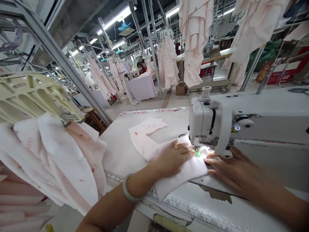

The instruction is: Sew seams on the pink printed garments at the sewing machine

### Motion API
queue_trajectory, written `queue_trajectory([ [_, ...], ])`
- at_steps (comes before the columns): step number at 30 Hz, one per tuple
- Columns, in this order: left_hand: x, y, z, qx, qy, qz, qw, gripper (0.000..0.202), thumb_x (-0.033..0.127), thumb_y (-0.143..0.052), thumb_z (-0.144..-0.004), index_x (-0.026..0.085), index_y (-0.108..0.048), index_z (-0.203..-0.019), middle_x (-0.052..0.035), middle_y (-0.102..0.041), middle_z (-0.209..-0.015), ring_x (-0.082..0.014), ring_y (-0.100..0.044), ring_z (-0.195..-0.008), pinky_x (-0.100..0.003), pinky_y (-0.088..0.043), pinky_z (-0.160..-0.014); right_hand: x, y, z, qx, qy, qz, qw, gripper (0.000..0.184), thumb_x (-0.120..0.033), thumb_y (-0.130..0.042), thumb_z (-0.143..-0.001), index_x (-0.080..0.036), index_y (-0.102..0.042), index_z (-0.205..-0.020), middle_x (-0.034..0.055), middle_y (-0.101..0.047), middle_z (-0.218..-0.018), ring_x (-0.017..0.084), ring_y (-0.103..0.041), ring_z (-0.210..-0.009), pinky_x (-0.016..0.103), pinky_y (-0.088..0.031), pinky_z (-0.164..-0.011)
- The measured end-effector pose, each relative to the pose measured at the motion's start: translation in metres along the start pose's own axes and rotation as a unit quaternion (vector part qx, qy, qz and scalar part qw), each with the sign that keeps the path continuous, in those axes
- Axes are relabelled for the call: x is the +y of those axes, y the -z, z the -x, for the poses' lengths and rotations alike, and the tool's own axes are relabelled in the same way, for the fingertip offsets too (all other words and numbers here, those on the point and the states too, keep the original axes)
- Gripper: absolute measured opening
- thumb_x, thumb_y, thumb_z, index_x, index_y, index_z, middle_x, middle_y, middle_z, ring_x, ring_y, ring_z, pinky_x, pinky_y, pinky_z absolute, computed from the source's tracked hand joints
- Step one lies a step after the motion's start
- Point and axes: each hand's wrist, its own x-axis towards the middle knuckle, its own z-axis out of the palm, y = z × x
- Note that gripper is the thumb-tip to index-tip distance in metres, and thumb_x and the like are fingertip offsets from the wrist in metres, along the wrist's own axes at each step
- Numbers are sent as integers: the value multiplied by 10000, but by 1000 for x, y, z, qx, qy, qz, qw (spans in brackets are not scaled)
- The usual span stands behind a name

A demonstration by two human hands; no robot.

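Observation:
A pale pink fleece piece (149,145) lies on the white sewing table (120,154), its near end under the needle of a white sewing machine (241,119). My left hand (175,158), with a ring and a jade bangle on the wrist, lies flat on the fabric just left of the needle, fingers stretched out. My right hand (229,170) rests flat on the fabric's edge and the machine bed to the right of the needle, fingers extended toward it.
A cream plastic hanger rack (36,96) holds pink fabric pieces (60,158) at my left. A ruler tape (183,209) runs along the table's front edge. Pink garments (193,42) hang from overhead rails. A person (140,68) sits at a far table.

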Motion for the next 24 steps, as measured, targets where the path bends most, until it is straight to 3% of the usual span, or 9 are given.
queue_trajectory([
  [4,-16,24,6,44,184,-25,982,364,326,-589,-1181,229,-700,-1513,-117,-745,-1562,-306,-529,-1649,-671,-290,-1425,1,8,-8,-13,20,7,1000,320,-484,-539,-1184,-328,-808,-1258,23,-878,-1099,266,-829,-930,567,-531,-1165],
  [8,-37,59,35,-43,446,-72,891,405,392,-529,-1197,192,-671,-1520,-180,-654,-1640,-352,-517,-1637,-631,-414,-1343,-13,12,-15,42,49,-1,998,365,-468,-486,-1210,-327,-821,-1183,6,-887,-1100,268,-850,-927,547,-598,-1072],
  [10,-31,69,60,-81,504,-79,856,392,361,-529,-1181,114,-713,-1425,-258,-703,-1514,-385,-649,-1484,-553,-550,-1197,-26,14,-16,57,53,-16,997,388,-501,-492,-1214,-318,-833,-1248,36,-885,-1118,270,-856,-953,499,-651,-995],
  [13,11,66,103,-128,555,-79,818,359,237,-479,-1150,59,-790,-1173,-299,-790,-1195,-398,-782,-1180,-503,-610,-994,-47,19,-16,25,73,-64,995,424,-550,-607,-1163,-313,-775,-1473,92,-857,-1288,289,-844,-1128,412,-706,-890],
  [15,48,60,127,-175,536,-38,825,221,216,-617,-1077,130,-813,-1021,-181,-817,-960,-329,-810,-952,-407,-608,-867,-57,21,-16,-30,114,-87,989,591,-609,-699,-1103,-318,-680,-1616,101,-819,-1423,322,-808,-1267,445,-716,-966],
  [17,79,59,140,-273,392,58,877,184,253,-689,-1054,189,-813,-934,-107,-799,-827,-291,-795,-821,-354,-577,-775,-60,21,-18,-80,152,-87,981,703,-693,-733,-1059,-302,-663,-1639,110,-798,-1472,365,-785,-1324,542,-686,-1078],
  [19,96,64,138,-316,261,129,903,173,330,-770,-1033,216,-811,-909,-82,-814,-839,-287,-795,-800,-338,-566,-733,-56,16,-19,-97,163,-74,979,655,-702,-717,-1068,-289,-722,-1576,119,-798,-1470,390,-779,-1333,608,-648,-1129],
  [21,98,70,120,-257,211,137,933,210,411,-794,-1040,208,-818,-992,-107,-850,-1009,-314,-820,-934,-368,-615,-816,-48,10,-20,-85,158,-61,982,588,-653,-720,-1085,-305,-737,-1559,114,-793,-1477,396,-771,-1346,623,-624,-1133],
  [24,84,67,83,-122,137,141,973,396,473,-703,-1118,159,-771,-1349,-185,-782,-1439,-360,-716,-1408,-484,-564,-1216,-35,0,-17,-33,148,-35,988,584,-578,-720,-1103,-347,-665,-1637,90,-803,-1463,371,-781,-1323,581,-606,-1103],
])
